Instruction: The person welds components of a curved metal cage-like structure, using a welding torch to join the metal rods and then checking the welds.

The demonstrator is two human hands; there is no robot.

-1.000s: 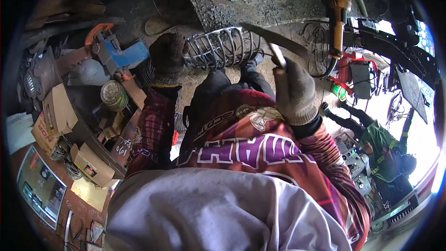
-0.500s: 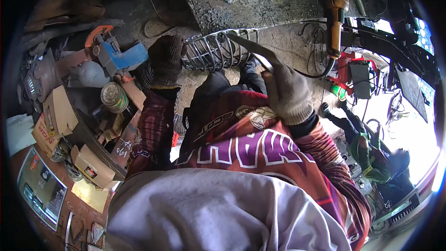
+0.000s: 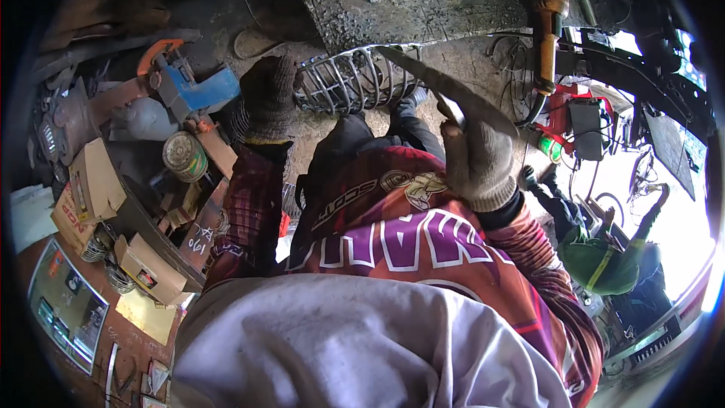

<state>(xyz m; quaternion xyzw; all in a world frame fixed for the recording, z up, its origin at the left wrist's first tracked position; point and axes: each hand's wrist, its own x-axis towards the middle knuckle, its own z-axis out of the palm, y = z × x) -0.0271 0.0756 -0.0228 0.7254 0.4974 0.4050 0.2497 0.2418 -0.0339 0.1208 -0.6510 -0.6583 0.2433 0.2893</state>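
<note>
My left hand, in a dark knitted glove, is closed at the left end of a cage of curved metal bars. The cage lies lengthwise beside the edge of a rough work table; the glove hides the gripped end. My right hand, in a grey-brown glove, is closed on a long, flat, tapering metal blade. Its narrow tip points up and left, over the right part of the cage. I cannot tell whether the tip touches the bars.
Ahead is the dirty work table. An orange power tool with a cable hangs at the right, near a red machine. A blue metal vise, a tin and cardboard boxes stand left. A person in green is at right.
My right hand has moved slightly right, and the blade has turned so its flat side shows more. My left hand and the cage stay nearly still. The person in green has stretched out an arm.
</note>
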